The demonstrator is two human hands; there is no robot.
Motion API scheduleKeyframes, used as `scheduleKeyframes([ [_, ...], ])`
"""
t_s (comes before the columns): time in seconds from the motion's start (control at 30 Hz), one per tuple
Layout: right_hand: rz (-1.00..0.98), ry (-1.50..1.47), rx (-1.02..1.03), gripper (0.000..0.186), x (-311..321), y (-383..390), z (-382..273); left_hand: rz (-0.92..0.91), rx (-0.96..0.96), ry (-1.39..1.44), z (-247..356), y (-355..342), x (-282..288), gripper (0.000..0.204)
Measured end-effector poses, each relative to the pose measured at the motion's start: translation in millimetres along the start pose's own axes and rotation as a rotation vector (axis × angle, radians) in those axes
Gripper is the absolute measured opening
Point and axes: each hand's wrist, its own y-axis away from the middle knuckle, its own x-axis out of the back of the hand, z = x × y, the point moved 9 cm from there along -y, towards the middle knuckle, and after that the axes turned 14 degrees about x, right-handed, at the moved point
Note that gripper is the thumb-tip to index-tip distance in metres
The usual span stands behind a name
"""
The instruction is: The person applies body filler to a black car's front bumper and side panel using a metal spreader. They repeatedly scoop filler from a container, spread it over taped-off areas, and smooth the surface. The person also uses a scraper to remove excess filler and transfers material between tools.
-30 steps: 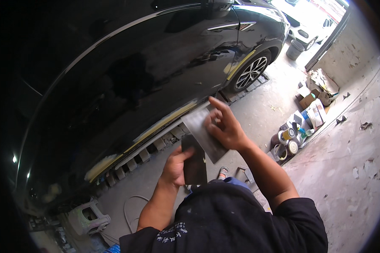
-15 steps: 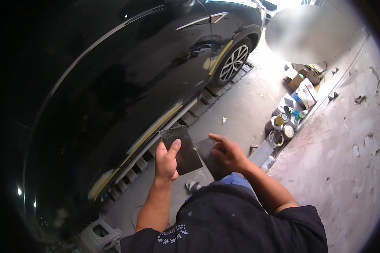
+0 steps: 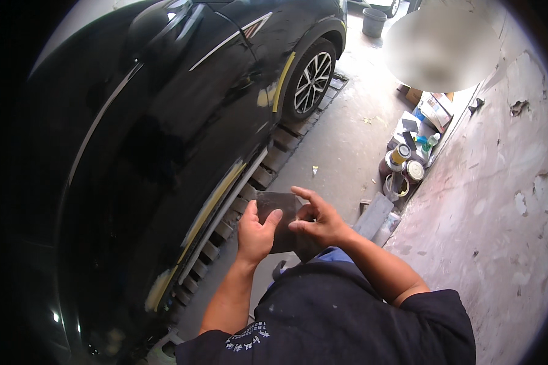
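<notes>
My left hand (image 3: 256, 232) is closed on a dark grey, rectangular sheet of sandpaper (image 3: 280, 202), its thumb lying across the face. At the sheet's right edge is my right hand (image 3: 318, 216), its thumb and bent fingers closed there and its index finger raised. A second dark sheet (image 3: 306, 248) shows below the right hand; how the two pieces overlap is partly hidden by the fingers. To the left stands a black car (image 3: 146, 134), with yellowish filler patches (image 3: 210, 204) along its lower sill and a yellow strip (image 3: 284, 82) beside the wheel arch.
Slatted blocks (image 3: 262, 176) line the floor beneath the car's sill, near its wheel (image 3: 313, 82). Cans (image 3: 414, 170), bottles and papers stand along the scuffed wall (image 3: 469, 243) on the right. A grey bucket (image 3: 374, 23) is at the far end.
My hands have come together, bringing the left-hand sheet rightward against my right fingers. The view has shifted, showing more of the car's far end.
</notes>
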Motion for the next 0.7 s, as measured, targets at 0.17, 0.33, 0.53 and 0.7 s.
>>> scheduleKeyframes([
  [0.17,0.246,-0.221,0.082,0.061,66,-10,-8,-0.113,0.024,-0.164,9,-24,-35,0.015],
  [0.33,0.256,0.212,0.031,0.046,144,-16,-20,-0.235,0.059,-0.388,1,-49,-48,0.024],
  [0.53,0.201,0.523,0.193,0.052,158,-29,-47,-0.335,0.062,-0.339,23,-76,-78,0.013],
  [0.7,0.165,0.491,0.275,0.054,152,-70,-40,-0.341,-0.015,-0.499,32,-117,-85,0.018],
])
